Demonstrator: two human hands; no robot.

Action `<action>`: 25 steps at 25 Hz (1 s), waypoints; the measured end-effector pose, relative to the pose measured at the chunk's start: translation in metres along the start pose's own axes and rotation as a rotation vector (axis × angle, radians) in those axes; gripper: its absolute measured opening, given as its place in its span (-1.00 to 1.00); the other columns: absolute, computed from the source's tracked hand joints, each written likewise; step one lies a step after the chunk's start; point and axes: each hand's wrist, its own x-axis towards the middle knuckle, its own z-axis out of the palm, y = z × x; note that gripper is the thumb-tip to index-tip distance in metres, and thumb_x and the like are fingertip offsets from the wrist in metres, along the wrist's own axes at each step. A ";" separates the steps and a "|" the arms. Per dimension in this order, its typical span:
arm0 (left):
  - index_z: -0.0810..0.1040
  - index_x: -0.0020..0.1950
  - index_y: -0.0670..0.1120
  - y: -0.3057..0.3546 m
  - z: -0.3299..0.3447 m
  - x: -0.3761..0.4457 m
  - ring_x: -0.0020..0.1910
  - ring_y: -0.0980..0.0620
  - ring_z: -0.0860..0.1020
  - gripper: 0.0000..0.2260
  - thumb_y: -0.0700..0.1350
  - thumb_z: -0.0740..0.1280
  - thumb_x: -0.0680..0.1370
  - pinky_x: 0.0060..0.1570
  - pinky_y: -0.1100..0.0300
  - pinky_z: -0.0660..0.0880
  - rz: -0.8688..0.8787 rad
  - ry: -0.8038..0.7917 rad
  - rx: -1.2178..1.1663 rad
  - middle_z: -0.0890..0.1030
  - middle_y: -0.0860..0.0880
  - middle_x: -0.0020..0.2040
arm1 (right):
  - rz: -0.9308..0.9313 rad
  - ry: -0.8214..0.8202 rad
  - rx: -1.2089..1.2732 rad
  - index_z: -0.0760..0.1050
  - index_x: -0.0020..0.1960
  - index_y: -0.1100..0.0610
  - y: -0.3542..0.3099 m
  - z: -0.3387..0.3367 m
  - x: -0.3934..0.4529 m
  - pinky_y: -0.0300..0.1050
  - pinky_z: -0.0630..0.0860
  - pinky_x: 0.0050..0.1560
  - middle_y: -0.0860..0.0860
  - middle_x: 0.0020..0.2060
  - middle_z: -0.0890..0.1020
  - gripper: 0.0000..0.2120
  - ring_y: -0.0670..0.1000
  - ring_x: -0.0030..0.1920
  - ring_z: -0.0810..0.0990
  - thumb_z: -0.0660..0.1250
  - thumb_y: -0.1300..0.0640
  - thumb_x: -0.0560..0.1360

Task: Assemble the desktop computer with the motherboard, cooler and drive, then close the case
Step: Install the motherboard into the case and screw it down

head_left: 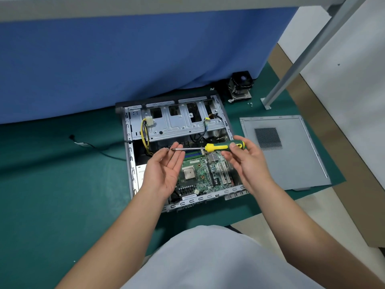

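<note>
An open desktop case [130,163] lies on the green mat, with the green motherboard [200,174] inside and its bare CPU socket [188,172] showing. My right hand [241,161] grips the green and yellow handle of a screwdriver [216,147] held level above the case, tip pointing left. My left hand [164,165] is palm up with straight fingers, its fingertips at the screwdriver's tip. A black cooler [240,85] stands on the mat beyond the case. The grey side panel [291,159] lies flat to the right. I see no drive.
A blue cloth [125,59] hangs behind the case. A metal table leg [295,65] slants down to a foot at the right. A black cable [93,146] trails left on the mat. Small screws [251,104] lie near the cooler.
</note>
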 end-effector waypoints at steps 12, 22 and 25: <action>0.49 0.18 -0.27 -0.008 0.002 -0.011 0.12 -0.22 0.69 -0.87 -0.31 0.28 0.64 -0.03 0.01 0.68 -0.025 0.032 -0.002 0.67 -0.31 0.15 | -0.027 -0.003 0.006 0.53 0.29 0.15 0.000 -0.004 -0.010 -0.12 0.66 0.07 0.33 0.22 0.59 -0.72 0.08 -0.07 0.72 0.37 0.30 0.59; 0.48 0.15 -0.20 -0.015 -0.002 -0.009 0.14 -0.21 0.69 -0.91 -0.31 0.23 0.67 -0.03 0.01 0.67 0.028 0.033 0.064 0.68 -0.27 0.16 | -0.064 0.021 0.009 0.53 0.26 0.20 0.007 -0.011 -0.013 -0.16 0.65 0.02 0.22 0.11 0.65 -0.72 0.15 -0.01 0.74 0.42 0.29 0.57; 0.49 0.14 -0.17 -0.016 -0.004 -0.006 0.13 -0.19 0.69 -0.91 -0.29 0.23 0.68 -0.07 0.02 0.67 0.040 0.034 0.079 0.69 -0.25 0.16 | -0.069 0.029 0.006 0.53 0.24 0.23 0.010 -0.012 -0.013 -0.19 0.65 -0.01 0.20 0.06 0.68 -0.73 0.16 -0.02 0.74 0.45 0.25 0.56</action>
